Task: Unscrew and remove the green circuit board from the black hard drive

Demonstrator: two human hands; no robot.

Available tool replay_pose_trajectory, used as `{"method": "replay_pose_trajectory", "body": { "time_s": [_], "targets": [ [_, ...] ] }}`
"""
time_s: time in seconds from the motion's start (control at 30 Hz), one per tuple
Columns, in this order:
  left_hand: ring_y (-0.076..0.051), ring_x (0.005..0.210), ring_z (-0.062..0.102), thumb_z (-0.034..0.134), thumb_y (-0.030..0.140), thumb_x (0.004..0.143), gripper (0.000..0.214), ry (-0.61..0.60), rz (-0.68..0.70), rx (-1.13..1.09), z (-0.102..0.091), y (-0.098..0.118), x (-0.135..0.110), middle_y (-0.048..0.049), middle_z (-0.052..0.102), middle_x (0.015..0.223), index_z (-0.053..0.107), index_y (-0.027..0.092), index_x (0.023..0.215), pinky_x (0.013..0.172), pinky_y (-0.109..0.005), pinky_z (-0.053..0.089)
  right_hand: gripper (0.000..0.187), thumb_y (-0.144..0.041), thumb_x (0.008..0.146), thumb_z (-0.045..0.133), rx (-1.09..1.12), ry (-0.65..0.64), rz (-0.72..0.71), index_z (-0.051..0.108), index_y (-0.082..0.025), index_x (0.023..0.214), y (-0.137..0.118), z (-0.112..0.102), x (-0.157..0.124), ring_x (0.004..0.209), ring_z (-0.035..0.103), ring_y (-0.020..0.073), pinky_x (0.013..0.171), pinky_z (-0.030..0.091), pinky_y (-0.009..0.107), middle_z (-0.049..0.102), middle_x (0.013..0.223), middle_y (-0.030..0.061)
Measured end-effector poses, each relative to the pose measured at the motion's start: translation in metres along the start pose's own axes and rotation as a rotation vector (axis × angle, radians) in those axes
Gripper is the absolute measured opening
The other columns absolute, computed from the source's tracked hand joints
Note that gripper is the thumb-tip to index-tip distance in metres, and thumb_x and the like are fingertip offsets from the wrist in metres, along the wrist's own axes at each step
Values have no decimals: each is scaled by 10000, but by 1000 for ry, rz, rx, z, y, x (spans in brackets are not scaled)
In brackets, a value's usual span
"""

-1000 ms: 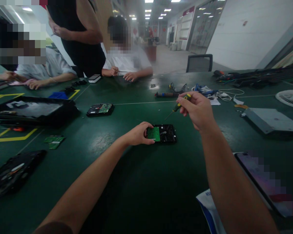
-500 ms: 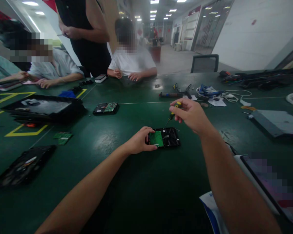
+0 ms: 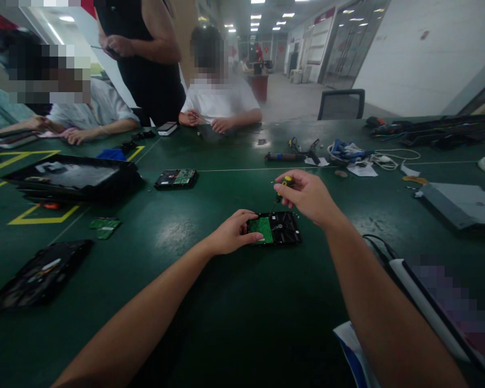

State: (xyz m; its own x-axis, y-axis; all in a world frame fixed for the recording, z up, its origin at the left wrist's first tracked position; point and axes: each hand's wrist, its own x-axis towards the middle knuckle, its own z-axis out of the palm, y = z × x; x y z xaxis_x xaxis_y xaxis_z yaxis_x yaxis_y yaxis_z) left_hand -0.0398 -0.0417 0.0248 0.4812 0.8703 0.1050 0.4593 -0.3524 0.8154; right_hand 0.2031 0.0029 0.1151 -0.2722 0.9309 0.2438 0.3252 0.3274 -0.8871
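Bracing the hard drive [image 3: 283, 229] in from the near edge of the green surface [image 3: 226, 307], the left hand [image 3: 235, 235] has thumb and fingers pressed along opposite long sides. From here the drive looks stiff and fairly dense, its casing smooth, its circuit board [image 3: 260, 230] fragile, so those black sides seem the safest hold. The right hand [image 3: 306, 195] pinches a screwdriver [image 3: 285, 183], tip down by the drive's far side; contact I can't tell. Towards the far edge lies another drive [image 3: 175, 179].

L hand [image 3: 235, 234] low, gripping; R hand [image 3: 309, 197] raised, pinching.
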Motion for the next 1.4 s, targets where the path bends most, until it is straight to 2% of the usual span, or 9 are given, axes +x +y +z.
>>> {"method": "replay_pose_trajectory", "body": {
  "time_s": [0.4, 1.1, 1.3, 1.4],
  "targets": [
    [-161, 824, 607, 770, 525, 836, 639, 37, 15, 106, 6, 1, -2, -121, 488, 1431, 574, 244, 1376, 736, -362, 565, 290, -436, 871, 726, 6, 3, -17, 688, -209, 1048, -1, 2, 0, 606, 639, 139, 535, 523, 288, 679, 775, 27],
    [-169, 836, 597, 785, 519, 821, 640, 55, 13, 94, 9, -1, -1, -125, 502, 1398, 572, 238, 1356, 745, -367, 569, 295, -450, 871, 715, -4, -32, -26, 681, -221, 1053, -4, 4, -3, 627, 654, 155, 546, 529, 298, 682, 781, 31],
    [-151, 800, 581, 803, 505, 803, 704, 79, 31, 73, 10, 1, -2, -138, 433, 1457, 544, 240, 1402, 717, -366, 577, 306, -458, 865, 728, 8, -32, -29, 679, -222, 1054, -5, 4, -3, 622, 652, 151, 543, 522, 295, 674, 774, 22],
    [-136, 768, 563, 799, 471, 817, 682, 84, 65, 57, 11, 2, -2, -120, 461, 1434, 538, 256, 1409, 680, -338, 557, 294, -449, 871, 720, 7, -33, -28, 680, -223, 1054, -4, 4, -3, 623, 652, 151, 536, 517, 293, 674, 776, 23]
  ]
}}
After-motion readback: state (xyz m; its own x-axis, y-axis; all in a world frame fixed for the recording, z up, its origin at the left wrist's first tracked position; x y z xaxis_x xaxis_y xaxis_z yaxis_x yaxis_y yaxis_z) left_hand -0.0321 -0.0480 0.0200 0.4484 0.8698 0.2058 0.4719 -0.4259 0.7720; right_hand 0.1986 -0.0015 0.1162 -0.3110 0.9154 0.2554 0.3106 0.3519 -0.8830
